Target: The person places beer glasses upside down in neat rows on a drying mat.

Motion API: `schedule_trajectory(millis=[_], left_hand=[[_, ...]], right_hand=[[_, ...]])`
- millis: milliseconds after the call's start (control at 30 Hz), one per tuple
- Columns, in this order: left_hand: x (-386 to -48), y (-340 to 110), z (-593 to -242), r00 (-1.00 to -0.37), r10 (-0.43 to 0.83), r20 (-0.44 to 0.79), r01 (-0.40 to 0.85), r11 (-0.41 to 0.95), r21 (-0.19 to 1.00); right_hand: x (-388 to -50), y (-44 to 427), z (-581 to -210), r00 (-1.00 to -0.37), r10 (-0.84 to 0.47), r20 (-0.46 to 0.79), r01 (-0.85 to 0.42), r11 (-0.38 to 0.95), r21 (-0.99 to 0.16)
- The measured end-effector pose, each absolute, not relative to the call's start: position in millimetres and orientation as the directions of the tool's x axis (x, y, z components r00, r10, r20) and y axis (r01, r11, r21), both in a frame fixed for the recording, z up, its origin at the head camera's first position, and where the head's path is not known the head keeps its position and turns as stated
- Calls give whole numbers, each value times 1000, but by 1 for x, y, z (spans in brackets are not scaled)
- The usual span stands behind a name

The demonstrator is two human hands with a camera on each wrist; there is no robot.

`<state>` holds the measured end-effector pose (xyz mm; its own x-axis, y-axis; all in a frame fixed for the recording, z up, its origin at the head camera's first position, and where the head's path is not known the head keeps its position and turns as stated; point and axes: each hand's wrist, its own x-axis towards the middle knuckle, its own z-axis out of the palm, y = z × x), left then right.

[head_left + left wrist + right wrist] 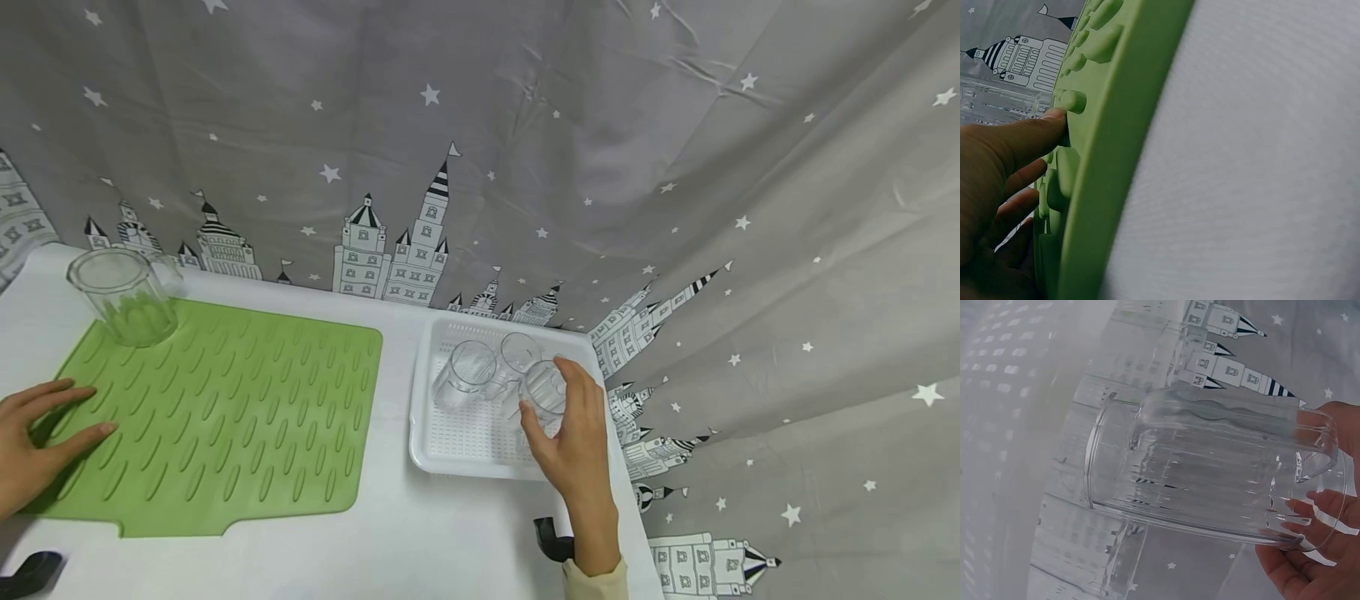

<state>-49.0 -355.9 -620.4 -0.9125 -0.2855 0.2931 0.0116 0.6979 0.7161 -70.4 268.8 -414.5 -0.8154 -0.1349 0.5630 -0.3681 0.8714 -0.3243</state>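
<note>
My right hand (581,442) grips a clear glass mug (1204,469) by its rim, thumb on one side and fingers on the other, at the right part of a white perforated basket (465,454). Whether the mug touches the basket floor I cannot tell. Beside it in the basket stand two more clear glasses, a left one (467,375) with a handle and a rear one (520,352). My left hand (37,437) lies at the left edge of a green ridged mat (247,417), fingers extended, holding nothing.
Another clear glass mug (123,296) stands on the mat's back left corner. Mat and basket sit on a white table (300,558). Behind and to the right hangs a grey curtain (525,100) with stars and castles, close to the basket.
</note>
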Motion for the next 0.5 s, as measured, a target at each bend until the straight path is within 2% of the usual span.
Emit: schedule_trajectory(millis=[500], left_hand=[[-51,-359,-624,-900,-283,330,51,685,726]], right_hand=[[-69,248,-408,-784,-186,593,-439,841,-317]])
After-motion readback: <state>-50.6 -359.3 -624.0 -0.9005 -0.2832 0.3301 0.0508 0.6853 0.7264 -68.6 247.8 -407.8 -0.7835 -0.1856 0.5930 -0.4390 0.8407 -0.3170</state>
